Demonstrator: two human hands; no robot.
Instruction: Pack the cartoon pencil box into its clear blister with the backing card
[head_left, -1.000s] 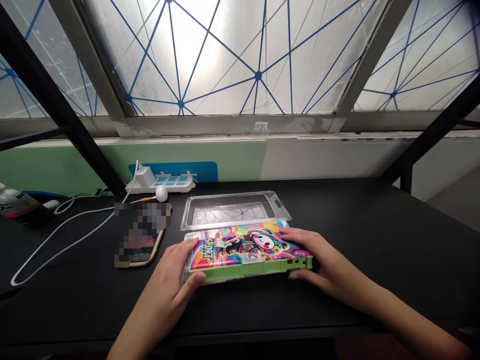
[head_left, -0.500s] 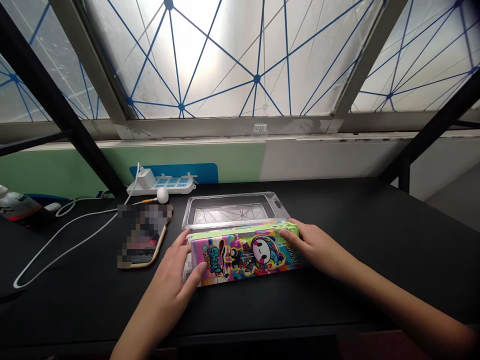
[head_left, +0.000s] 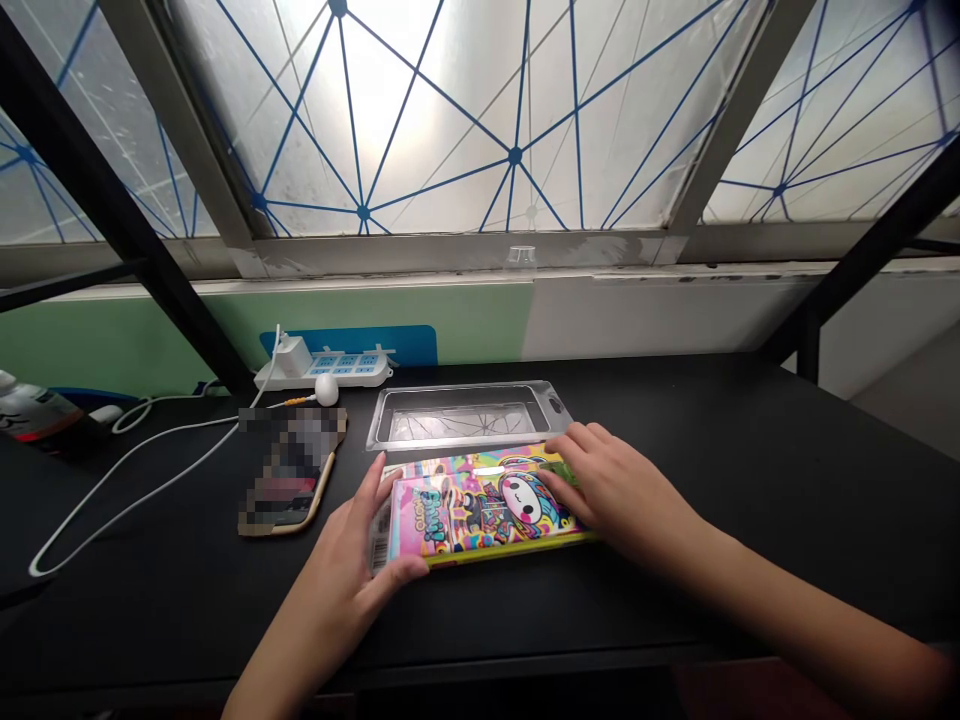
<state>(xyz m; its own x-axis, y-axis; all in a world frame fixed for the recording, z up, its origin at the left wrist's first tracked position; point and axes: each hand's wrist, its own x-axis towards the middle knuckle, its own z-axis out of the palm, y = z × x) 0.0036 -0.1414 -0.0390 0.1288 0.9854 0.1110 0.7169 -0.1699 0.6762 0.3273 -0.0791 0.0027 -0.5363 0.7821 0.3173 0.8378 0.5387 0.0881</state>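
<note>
A bright cartoon-printed pencil box (head_left: 480,510) with a green plastic edge lies flat on the black desk (head_left: 750,450), a white barcode label showing at its left end. My left hand (head_left: 345,560) grips that end, thumb along the near edge and fingers at the far edge. My right hand (head_left: 619,490) presses on the box's right end, fingers spread over its top and hiding that corner. Just behind the box is a clear plastic blister tray (head_left: 466,416), close to it or touching; I cannot tell which.
Left of the box lies a phone (head_left: 289,475), pixelated, in a gold-edged case. Behind it stand a white power strip (head_left: 322,370) and a round white object (head_left: 326,389). A white cable (head_left: 135,480) loops across the desk. A bottle (head_left: 37,420) lies at far left.
The box has turned over towards me, its printed face now upward and its green edge mostly out of sight. My right hand has moved from its end onto its top.
</note>
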